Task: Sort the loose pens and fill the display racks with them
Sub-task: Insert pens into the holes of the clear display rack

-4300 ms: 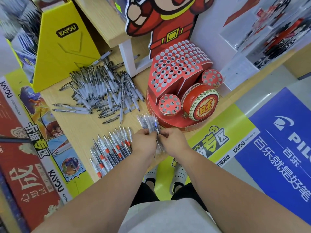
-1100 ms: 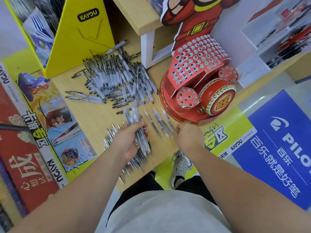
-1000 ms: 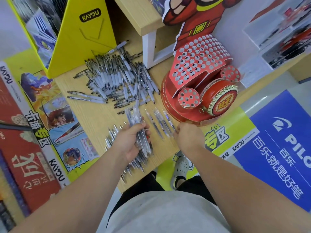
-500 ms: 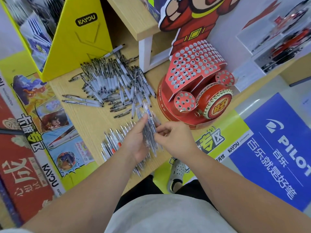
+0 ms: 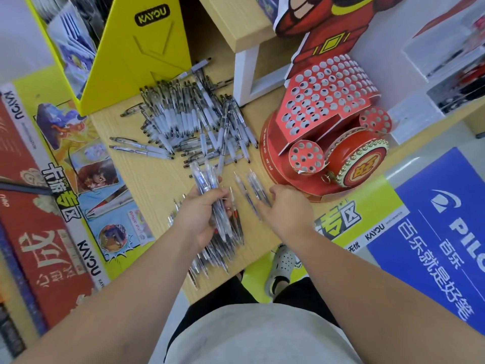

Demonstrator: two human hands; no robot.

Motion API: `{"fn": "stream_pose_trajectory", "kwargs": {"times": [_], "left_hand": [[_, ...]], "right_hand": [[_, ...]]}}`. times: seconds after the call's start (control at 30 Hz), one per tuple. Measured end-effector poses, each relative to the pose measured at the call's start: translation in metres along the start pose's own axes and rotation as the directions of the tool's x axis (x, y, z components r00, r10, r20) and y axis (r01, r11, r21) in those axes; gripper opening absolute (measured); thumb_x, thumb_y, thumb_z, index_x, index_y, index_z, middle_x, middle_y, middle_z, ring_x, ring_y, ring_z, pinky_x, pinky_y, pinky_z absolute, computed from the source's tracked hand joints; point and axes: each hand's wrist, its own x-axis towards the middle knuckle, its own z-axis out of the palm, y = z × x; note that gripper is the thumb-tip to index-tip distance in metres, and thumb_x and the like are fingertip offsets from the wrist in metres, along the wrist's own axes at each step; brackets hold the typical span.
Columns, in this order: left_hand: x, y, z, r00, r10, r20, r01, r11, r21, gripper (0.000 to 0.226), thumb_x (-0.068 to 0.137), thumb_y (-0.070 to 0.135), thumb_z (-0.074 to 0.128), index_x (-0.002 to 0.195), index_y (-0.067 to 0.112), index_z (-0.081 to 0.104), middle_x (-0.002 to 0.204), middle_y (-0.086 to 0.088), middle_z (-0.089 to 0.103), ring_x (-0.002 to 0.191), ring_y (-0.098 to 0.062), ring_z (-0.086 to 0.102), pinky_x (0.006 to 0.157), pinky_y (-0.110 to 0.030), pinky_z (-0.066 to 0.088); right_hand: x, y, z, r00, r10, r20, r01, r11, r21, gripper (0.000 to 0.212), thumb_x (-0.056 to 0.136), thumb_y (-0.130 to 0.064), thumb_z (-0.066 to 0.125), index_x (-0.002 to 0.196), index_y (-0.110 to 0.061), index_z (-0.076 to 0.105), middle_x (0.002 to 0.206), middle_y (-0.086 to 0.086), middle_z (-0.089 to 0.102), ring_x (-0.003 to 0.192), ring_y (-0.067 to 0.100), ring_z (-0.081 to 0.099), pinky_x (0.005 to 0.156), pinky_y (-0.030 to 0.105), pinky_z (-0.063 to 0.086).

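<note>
Wooden table point(image 5: 147, 185) is carrying everything. Red display rack point(image 5: 325, 106) is standing on its right part with holes facing up and no pen showing in any. Big loose pile of pens point(image 5: 194, 124) is lying left of the rack, on the far side. Sorted row of pens point(image 5: 210, 256) is lying at the near edge, partly under the left hand point(image 5: 199, 216). That hand is gripping a bundle of pens point(image 5: 210, 190), long axis running near to far, ends poking out far of the fingers. Right hand point(image 5: 286, 208) is hovering over a few separate pens point(image 5: 252, 187) just right of the bundle, lying on the same axis. It is blurred, so cannot tell if it is pinching one. Rack is sitting just far-right of the right hand, so the right hand is looking like the nearer feeder.
</note>
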Motion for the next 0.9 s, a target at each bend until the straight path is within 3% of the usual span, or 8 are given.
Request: {"fn": "stream_pose_trajectory", "kwargs": {"times": [0.13, 0.23, 0.47, 0.67, 0.9], "left_hand": [[-0.001, -0.001, -0.012, 0.999, 0.021, -0.030, -0.020, 0.999, 0.041, 0.031, 0.090, 0.001, 0.068, 0.118, 0.010, 0.059, 0.076, -0.003, 0.069, 0.060, -0.017, 0.060, 0.057, -0.032, 0.051], [-0.002, -0.004, -0.016, 0.999, 0.025, -0.025, -0.024, 0.999, 0.048, 0.035, 0.090, 0.001, 0.069, 0.121, 0.010, 0.057, 0.074, -0.001, 0.069, 0.060, -0.017, 0.060, 0.057, -0.033, 0.052], [-0.005, -0.007, -0.010, 0.999, 0.013, -0.036, -0.011, 0.998, 0.066, 0.022, 0.091, 0.000, 0.067, 0.108, 0.012, 0.061, 0.074, -0.003, 0.069, 0.059, -0.017, 0.060, 0.062, -0.034, 0.052], [-0.004, -0.010, -0.005, 1.000, 0.007, -0.018, -0.004, 0.993, 0.116, 0.020, 0.091, 0.002, 0.067, 0.105, 0.015, 0.060, 0.072, -0.008, 0.066, 0.061, -0.020, 0.060, 0.065, -0.035, 0.049], [-0.004, -0.012, -0.002, 1.000, -0.002, -0.023, 0.005, 0.994, 0.113, 0.022, 0.091, 0.002, 0.068, 0.109, 0.012, 0.060, 0.075, -0.005, 0.070, 0.063, -0.018, 0.061, 0.061, -0.033, 0.052]], "right_hand": [[0.003, -0.011, 0.011, 0.999, 0.035, 0.037, -0.034, 0.999, -0.024, 0.065, 0.074, -0.064, 0.075, 0.115, -0.015, 0.060, 0.107, 0.003, 0.063, 0.095, 0.025, 0.065, 0.071, 0.033, 0.054], [0.006, -0.014, 0.013, 0.997, 0.056, 0.053, -0.055, 0.998, -0.012, 0.056, 0.077, -0.055, 0.077, 0.113, -0.015, 0.061, 0.108, 0.004, 0.064, 0.094, 0.024, 0.065, 0.069, 0.030, 0.050], [0.009, -0.009, 0.006, 0.986, 0.087, 0.143, -0.086, 0.996, -0.012, 0.046, 0.078, -0.048, 0.075, 0.108, -0.015, 0.063, 0.100, 0.002, 0.066, 0.090, 0.023, 0.064, 0.069, 0.029, 0.048], [0.006, 0.002, 0.005, 0.978, 0.097, 0.187, -0.113, 0.991, 0.077, 0.034, 0.076, -0.048, 0.081, 0.091, -0.021, 0.067, 0.076, -0.005, 0.062, 0.074, 0.018, 0.061, 0.062, 0.026, 0.040], [0.009, 0.004, 0.006, 0.976, 0.076, 0.205, -0.100, 0.989, 0.112, 0.030, 0.079, -0.043, 0.080, 0.076, -0.021, 0.059, 0.073, -0.002, 0.063, 0.070, 0.020, 0.062, 0.058, 0.028, 0.042]]}}
